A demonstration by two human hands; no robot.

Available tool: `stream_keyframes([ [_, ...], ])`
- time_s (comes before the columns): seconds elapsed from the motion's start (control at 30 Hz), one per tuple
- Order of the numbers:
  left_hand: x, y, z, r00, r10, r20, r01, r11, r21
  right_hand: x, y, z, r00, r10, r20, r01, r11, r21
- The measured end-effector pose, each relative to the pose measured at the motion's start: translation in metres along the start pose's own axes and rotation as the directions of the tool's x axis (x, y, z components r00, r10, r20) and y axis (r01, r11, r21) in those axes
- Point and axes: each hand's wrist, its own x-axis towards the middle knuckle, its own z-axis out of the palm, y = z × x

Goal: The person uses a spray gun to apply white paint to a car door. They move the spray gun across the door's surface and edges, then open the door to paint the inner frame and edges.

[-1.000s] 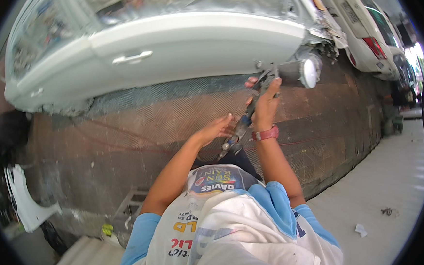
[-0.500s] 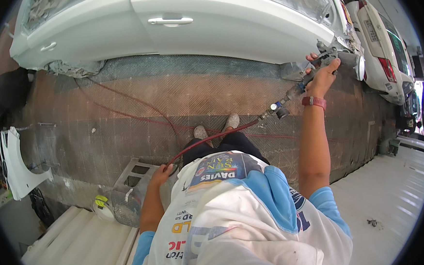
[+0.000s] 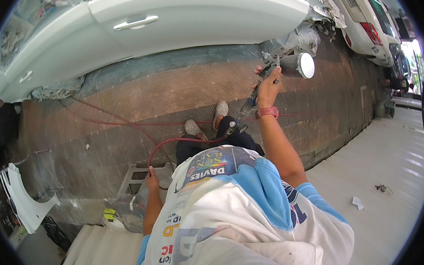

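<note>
My right hand [image 3: 269,86] is wrapped round the handle of a spray gun [image 3: 271,69], with its pale-ended cup [image 3: 293,66] sticking out to the right. Below the grip hang a small filter and a gauge fitting [image 3: 232,127], where a red air hose [image 3: 173,139] joins. That hose bows over to my left hand [image 3: 152,180], closed on it low on the left. Ahead stands a white car body [image 3: 181,27], its windows masked with film. The gun is just off the lower right end of the car's panel, not touching it. Some of my left fingers are hidden.
More red hose [image 3: 109,123] crosses the matted floor near my feet. On the left are a white fender [image 3: 23,200] on a stand and a grey plastic step stool [image 3: 137,178]. A second white car [image 3: 360,19] stands at the far right, behind masking sheets [image 3: 301,40].
My right hand has drawn the spray gun left and closer to my body, away from the car's end. The hose now arches more. My left hand still holds it, and the whole view has shifted.
</note>
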Motion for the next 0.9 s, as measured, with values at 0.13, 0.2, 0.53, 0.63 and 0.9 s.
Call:
stream_keyframes([
  [0.13, -0.001, 0.024, -0.008, 1.000, 0.010, -0.007, -0.009, 1.000, 0.012, 0.007, 0.010, -0.025, 0.996, 0.061, -0.061, -0.060, 0.998, 0.027],
  [0.2, -0.010, 0.041, -0.010, 1.000, 0.018, -0.011, -0.018, 0.999, 0.035, 0.018, 0.017, -0.034, 0.993, 0.075, -0.089, -0.070, 0.996, 0.053],
  [0.53, -0.044, 0.072, 0.053, 0.989, 0.145, -0.027, -0.131, 0.947, 0.293, 0.098, 0.049, -0.077, 0.984, 0.098, 0.150, -0.114, 0.988, 0.104],
  [0.63, -0.089, 0.099, 0.081, 0.998, 0.033, 0.051, -0.050, 0.930, 0.365, 0.147, 0.058, -0.096, 0.956, 0.081, 0.284, -0.114, 0.988, 0.103],
  [0.9, -0.227, 0.221, 0.202, 0.954, 0.219, 0.204, -0.293, 0.826, 0.483, 0.329, 0.086, -0.191, 0.950, 0.134, 0.282, -0.134, 0.991, -0.019],
])
